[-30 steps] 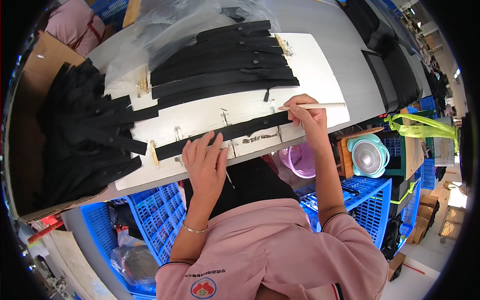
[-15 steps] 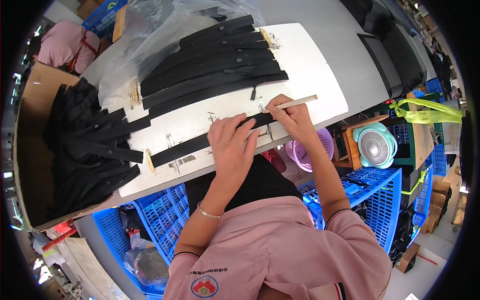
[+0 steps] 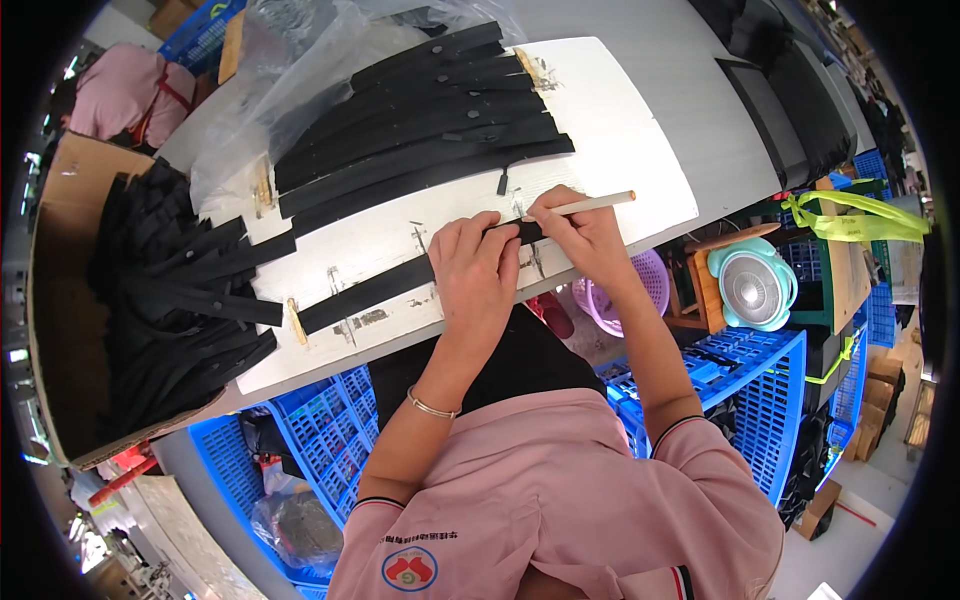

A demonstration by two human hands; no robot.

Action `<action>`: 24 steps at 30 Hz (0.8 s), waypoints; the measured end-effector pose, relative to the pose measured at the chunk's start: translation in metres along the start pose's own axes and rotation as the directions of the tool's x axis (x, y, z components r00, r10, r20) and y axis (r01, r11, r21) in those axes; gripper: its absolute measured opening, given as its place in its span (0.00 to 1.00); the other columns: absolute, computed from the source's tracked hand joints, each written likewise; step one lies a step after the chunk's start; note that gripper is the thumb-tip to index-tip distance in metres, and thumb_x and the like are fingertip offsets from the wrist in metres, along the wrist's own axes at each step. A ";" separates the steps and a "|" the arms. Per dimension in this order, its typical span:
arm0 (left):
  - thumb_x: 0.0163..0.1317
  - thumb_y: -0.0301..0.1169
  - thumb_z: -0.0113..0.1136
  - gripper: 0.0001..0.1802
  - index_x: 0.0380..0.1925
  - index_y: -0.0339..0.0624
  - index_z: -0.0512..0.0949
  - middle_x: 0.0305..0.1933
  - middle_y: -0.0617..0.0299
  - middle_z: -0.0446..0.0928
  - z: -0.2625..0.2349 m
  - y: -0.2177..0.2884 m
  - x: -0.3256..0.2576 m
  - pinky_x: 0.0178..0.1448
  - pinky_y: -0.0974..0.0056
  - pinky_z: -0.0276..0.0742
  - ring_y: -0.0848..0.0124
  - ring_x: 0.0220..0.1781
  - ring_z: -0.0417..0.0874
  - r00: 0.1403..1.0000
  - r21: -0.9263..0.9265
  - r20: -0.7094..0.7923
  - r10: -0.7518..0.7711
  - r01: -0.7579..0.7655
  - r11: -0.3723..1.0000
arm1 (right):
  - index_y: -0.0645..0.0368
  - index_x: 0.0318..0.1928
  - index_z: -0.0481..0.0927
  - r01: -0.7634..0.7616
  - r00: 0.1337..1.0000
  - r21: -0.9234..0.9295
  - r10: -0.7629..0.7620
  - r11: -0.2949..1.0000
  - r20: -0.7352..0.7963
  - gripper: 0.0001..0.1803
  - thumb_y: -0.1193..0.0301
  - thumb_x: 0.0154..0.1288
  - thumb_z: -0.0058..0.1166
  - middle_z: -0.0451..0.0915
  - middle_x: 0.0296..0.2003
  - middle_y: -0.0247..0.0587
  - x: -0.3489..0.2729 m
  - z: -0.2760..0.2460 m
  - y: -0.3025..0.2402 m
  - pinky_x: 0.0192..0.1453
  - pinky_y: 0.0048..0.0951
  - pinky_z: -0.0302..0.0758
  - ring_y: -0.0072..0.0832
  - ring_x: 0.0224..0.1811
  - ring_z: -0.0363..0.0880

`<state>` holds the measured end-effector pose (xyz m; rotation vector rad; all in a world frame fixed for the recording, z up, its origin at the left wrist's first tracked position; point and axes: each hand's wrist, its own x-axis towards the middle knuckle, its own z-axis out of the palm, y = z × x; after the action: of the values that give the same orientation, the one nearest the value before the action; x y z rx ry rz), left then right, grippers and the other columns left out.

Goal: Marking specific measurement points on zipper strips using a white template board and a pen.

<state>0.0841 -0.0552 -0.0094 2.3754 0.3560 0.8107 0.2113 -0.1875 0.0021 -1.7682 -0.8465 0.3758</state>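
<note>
Head view: hands?
— Right hand point(image 3: 588, 235) pinched shut around a white pencil point(image 3: 603, 202), over the right part of the white board point(image 3: 640, 140). Left hand point(image 3: 476, 268) half-curled on the black strip point(image 3: 375, 289); underside hidden, can't tell if it grips.
Strip location?
— Flat along the board's near side. Layered black bands point(image 3: 425, 120) on its far side, cardboard box point(image 3: 98, 162) at its left end.

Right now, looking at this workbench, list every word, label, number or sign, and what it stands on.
Pink shirt: one line of dark characters, not copied here.
Round badge on it: blue-rimmed, red emblem; lettering not copied, partly too small to read.
White board: dark marks and smudges, none readable as words.
Yellow-green ribbon: faint marks, too small to read.
</note>
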 end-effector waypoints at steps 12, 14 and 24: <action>0.59 0.27 0.71 0.11 0.43 0.43 0.86 0.54 0.61 0.82 -0.007 -0.003 -0.002 0.65 0.54 0.69 0.58 0.59 0.78 0.999 0.025 -0.030 -0.019 0.020 0.999 | 0.67 0.33 0.82 0.084 0.989 0.035 -0.088 0.996 0.119 0.10 0.71 0.65 0.55 0.81 0.28 0.39 0.000 -0.001 -0.004 0.37 0.28 0.72 0.24 0.30 0.77; 0.59 0.28 0.72 0.15 0.47 0.44 0.86 0.57 0.59 0.81 -0.010 -0.006 -0.004 0.68 0.52 0.68 0.56 0.61 0.77 1.000 -0.088 -0.005 0.022 -0.023 0.996 | 0.66 0.34 0.84 -0.078 0.995 0.125 0.070 0.989 0.068 0.09 0.71 0.67 0.57 0.82 0.27 0.36 -0.004 -0.003 -0.003 0.35 0.27 0.72 0.22 0.29 0.78; 0.51 0.12 0.51 0.32 0.56 0.45 0.83 0.72 0.56 0.73 -0.186 -0.107 -0.055 0.84 0.36 0.42 0.50 0.83 0.60 0.987 0.592 -0.098 -0.127 0.160 0.790 | 0.62 0.46 0.88 -0.050 0.999 0.204 0.045 0.978 0.027 0.09 0.73 0.75 0.56 0.81 0.30 0.31 -0.003 0.004 -0.010 0.35 0.21 0.69 0.15 0.30 0.72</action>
<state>-0.0815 0.0896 0.0175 2.8581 0.9267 0.7674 0.2032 -0.1848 0.0098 -1.5979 -0.7543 0.4977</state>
